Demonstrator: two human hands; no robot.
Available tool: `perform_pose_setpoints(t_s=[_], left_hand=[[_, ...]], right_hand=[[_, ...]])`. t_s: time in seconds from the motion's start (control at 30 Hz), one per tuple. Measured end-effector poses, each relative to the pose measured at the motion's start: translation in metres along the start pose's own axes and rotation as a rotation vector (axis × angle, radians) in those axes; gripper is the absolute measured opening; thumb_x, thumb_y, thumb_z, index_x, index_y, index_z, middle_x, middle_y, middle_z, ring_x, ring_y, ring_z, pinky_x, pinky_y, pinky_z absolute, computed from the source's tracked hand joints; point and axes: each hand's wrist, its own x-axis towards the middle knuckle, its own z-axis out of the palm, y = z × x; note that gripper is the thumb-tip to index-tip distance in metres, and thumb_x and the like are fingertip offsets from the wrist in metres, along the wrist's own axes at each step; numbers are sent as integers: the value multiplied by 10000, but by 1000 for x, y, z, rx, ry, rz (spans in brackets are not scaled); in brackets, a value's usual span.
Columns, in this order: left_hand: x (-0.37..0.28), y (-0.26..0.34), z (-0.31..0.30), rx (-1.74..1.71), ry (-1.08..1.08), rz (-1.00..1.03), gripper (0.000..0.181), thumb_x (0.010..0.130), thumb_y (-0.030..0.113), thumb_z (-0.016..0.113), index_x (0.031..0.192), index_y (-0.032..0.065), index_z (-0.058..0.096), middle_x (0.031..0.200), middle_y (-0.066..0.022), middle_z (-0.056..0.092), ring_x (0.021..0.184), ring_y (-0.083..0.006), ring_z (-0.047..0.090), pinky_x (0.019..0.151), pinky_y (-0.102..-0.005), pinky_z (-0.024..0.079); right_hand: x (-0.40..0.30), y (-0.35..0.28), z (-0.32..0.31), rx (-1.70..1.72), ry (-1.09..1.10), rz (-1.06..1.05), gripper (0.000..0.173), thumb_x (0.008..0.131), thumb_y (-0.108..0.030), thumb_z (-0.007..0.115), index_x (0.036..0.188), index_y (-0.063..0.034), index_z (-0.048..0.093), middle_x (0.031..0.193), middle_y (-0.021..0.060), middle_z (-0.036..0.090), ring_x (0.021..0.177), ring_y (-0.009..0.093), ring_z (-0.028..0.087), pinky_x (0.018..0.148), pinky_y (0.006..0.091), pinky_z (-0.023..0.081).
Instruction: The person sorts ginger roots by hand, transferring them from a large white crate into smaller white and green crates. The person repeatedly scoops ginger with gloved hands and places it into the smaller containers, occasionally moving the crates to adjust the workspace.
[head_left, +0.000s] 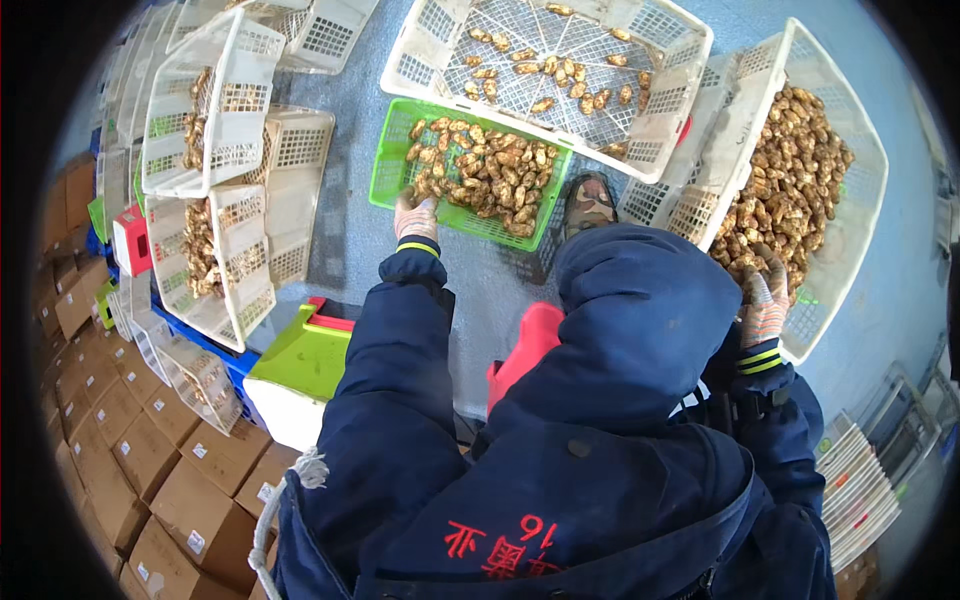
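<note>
My left hand (416, 219), in a striped knit glove, is at the near left rim of a shallow green plastic basket (465, 219). Its fingertips reach over the rim beside brown, knobbly produce (517, 176), possibly mushrooms. Whether the fingers grip anything is unclear. At the right, my right hand (765, 300), gloved alike, touches the near edge of a large heap of the same produce (787, 165). The heap lies in a tilted white plastic crate (847, 247). The fingers of that hand are bent among the pieces, and what they hold is hidden.
Beyond the basket, a white crate (675, 45) holds scattered pieces. Stacked white crates (251, 202) with produce stand left. A green-topped box (304, 352) is by the left arm; brown cartons (202, 510) fill the lower left. A camouflage shoe (590, 201) stands by the basket.
</note>
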Motion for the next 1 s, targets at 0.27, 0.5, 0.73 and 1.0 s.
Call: perform_pose_setpoints(t_s=[0.27,0.5,0.73,1.0], left_hand=[[-13,-32,23,-183,-18,26,413,791,20,612,1191,5,512,1038,-119,609,876,-181,587,772,-280,481],[-16,-29,48,108,67,213,366,821,48,584,1174,-29,524,1106,-140,608,993,-232,580,900,-322,440],[60,-9,27,612,224,310,610,708,158,655,1259,-14,461,1199,-213,535,1092,-338,514,970,-364,398],[-31,68,98,793,-549,506,414,728,221,710,1098,59,620,1053,-181,630,973,-326,597,883,-382,468]], right_hand=[[9,9,15,-64,-90,-84,420,836,32,518,1249,-15,461,1208,112,520,1098,183,483,970,309,377],[-2,-10,35,-6,-68,-50,374,840,43,512,1207,-14,464,1165,98,546,973,166,540,839,278,462],[-5,-15,44,-183,-50,-82,395,859,5,510,1249,-4,447,1125,84,537,871,107,529,733,227,475],[-3,-13,39,-147,-50,13,401,849,16,489,1249,20,464,1162,72,531,991,115,504,871,242,434]])
